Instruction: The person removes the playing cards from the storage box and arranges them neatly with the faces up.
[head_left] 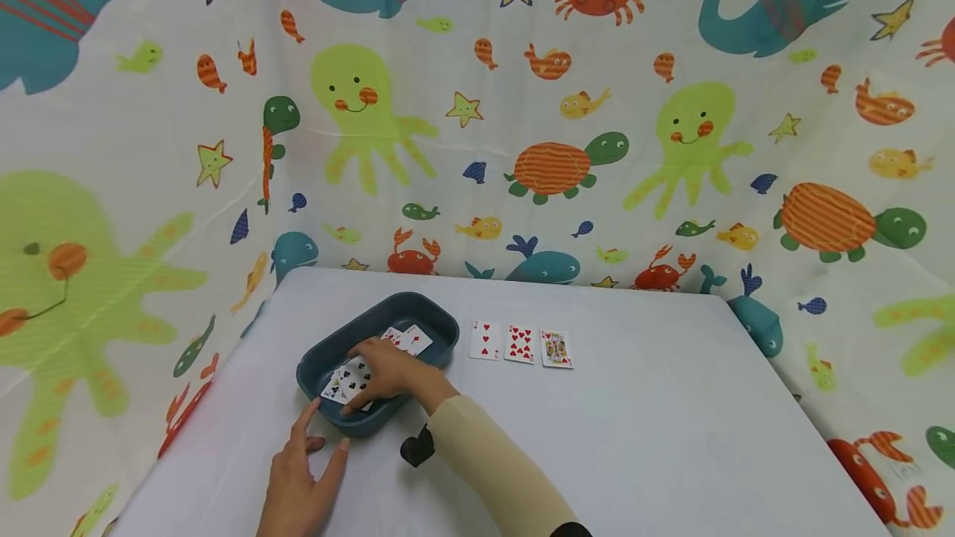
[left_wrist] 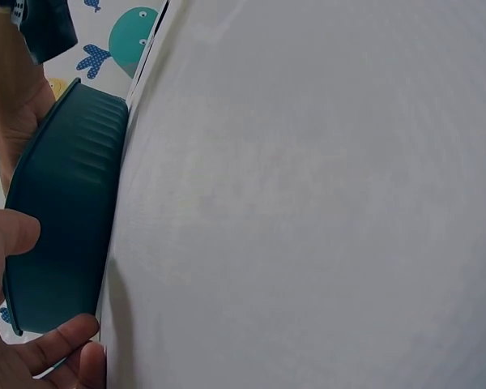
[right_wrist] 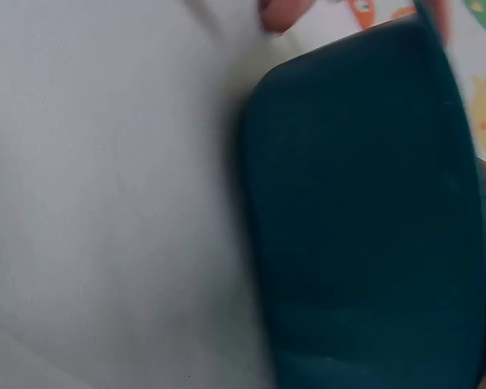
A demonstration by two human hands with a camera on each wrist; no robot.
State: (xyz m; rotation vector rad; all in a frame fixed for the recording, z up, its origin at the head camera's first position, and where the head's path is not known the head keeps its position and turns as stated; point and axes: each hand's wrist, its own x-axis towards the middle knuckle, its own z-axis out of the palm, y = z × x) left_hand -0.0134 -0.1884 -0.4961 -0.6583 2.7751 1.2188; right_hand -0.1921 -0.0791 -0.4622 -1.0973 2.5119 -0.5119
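A dark teal oblong tub point(head_left: 440, 338) stands on the table with loose playing cards point(head_left: 356, 375) inside, some with black pips and some with red. My right hand point(head_left: 391, 375) reaches over the near rim into it, thumb and fingers spread apart above the black-pip cards. Whether a fingertip touches a card cannot be made out. My left hand point(head_left: 302, 479) is at the tub's near left end, fingers loosely bent and thumb apart, holding nothing. In the left wrist view its thumb point(left_wrist: 20, 232) is beside the tub wall point(left_wrist: 69, 211). The right wrist view shows mostly the tub's outer side point(right_wrist: 364, 219).
Right of the tub, three face-up cards lie in a row: a low heart point(head_left: 486, 340), a heart with many pips point(head_left: 520, 344) and a face card point(head_left: 556, 349). A white cloth point(head_left: 671, 437) covers the table. Behind hangs a sea-animal curtain point(head_left: 462, 48).
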